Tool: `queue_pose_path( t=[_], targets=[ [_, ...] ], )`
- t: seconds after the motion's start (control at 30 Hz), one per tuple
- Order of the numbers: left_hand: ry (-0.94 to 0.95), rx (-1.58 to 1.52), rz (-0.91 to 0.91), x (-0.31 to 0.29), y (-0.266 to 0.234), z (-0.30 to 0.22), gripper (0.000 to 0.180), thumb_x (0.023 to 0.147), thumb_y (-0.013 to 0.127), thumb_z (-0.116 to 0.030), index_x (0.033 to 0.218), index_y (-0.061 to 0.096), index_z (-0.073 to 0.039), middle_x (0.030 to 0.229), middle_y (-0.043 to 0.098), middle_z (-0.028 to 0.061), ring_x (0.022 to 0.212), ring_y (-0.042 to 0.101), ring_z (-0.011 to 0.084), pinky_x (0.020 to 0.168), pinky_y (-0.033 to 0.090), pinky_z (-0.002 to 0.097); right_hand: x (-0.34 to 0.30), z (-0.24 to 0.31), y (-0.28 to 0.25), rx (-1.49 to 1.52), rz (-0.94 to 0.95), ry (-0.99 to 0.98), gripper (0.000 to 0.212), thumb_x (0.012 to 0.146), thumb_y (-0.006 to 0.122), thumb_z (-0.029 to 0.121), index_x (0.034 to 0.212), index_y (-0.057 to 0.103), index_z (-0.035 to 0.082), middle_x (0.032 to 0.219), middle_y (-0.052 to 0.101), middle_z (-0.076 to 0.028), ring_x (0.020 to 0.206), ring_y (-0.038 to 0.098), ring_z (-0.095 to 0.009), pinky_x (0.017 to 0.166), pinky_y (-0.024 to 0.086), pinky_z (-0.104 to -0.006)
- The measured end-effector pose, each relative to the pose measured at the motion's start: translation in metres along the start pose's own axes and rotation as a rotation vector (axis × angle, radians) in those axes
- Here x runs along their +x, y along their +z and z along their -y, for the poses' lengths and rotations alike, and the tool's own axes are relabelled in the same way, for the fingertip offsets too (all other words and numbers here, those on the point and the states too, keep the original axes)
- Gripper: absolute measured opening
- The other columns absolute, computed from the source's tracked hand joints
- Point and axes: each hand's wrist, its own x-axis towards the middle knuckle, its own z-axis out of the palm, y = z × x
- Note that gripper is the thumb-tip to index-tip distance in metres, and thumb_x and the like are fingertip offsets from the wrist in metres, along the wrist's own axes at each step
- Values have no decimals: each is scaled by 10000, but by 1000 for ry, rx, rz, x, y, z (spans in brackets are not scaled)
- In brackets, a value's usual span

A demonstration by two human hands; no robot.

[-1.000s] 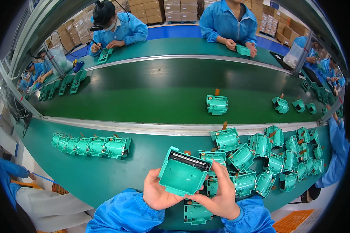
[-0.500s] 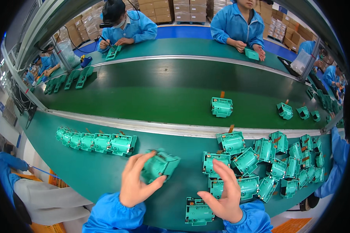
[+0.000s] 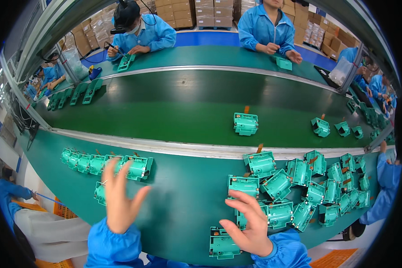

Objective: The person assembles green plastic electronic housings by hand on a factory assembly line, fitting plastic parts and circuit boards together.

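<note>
My left hand (image 3: 122, 196) is open, its fingers spread and slightly blurred. Partly hidden behind it, a green plastic housing (image 3: 99, 193) lies on the table below a row of similar green housings (image 3: 137, 168). My right hand (image 3: 251, 225) hovers, open with fingers apart and nothing visible in it, at the left edge of a crowd of green housings (image 3: 278, 185). Nearest to its thumb is one green housing (image 3: 222, 244) close to the table's front edge. Several housings carry an orange flat strip (image 3: 260, 148).
Beyond a metal rail (image 3: 183, 151) runs a green conveyor belt (image 3: 183, 120) carrying a few housings (image 3: 245, 123). Across it, two people in blue work at a far bench; one holds a pen-like tool. Long green parts (image 3: 92, 91) lie at the far left. Another person's sleeve (image 3: 382, 192) is at the right.
My left hand has moved left and let go of a green housing, which now lies below the row. My right hand stays about where it was, beside the crowded housings.
</note>
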Motion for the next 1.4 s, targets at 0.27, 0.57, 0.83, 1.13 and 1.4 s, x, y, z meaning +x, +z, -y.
queue_pose_path(
  t=[0.27,0.57,0.83,1.13,1.4],
  targets=[
    [268,-188,409,139,160,-88,871,610,722,-310,1301,239,-93,1330,208,200,1236,135,423,985,218,481,1,3,4,-14,-55,-26,322,663,670,40,961,562,-15,1031,530,-177,934,537,-267,790,433,-325],
    [242,-224,376,156,167,-95,675,530,753,-206,1093,452,13,1074,449,155,958,479,343,817,415,363,-2,-4,-3,50,-81,20,305,679,655,24,962,554,-22,1045,517,-161,952,519,-237,795,427,-314],
    [293,-557,258,38,40,-89,688,507,769,-111,1104,442,-10,1097,428,162,1015,461,327,816,433,356,5,-13,-10,733,-345,413,391,848,469,113,1211,356,19,1196,424,-119,1075,424,-200,878,352,-330],
    [196,-683,252,-1,34,-86,667,511,756,-65,1111,466,-27,1091,438,144,1004,465,303,826,430,350,-6,-23,-1,1316,-32,658,372,851,487,124,1181,390,-18,1103,514,-87,997,501,-174,872,387,-331],
    [216,-689,182,-6,37,-82,683,489,743,-42,1116,472,-39,1081,430,127,987,449,306,840,378,379,-4,-24,4,1405,-41,707,365,860,473,170,1171,403,-9,1111,515,-97,1000,515,-194,868,407,-351]
  ],
)
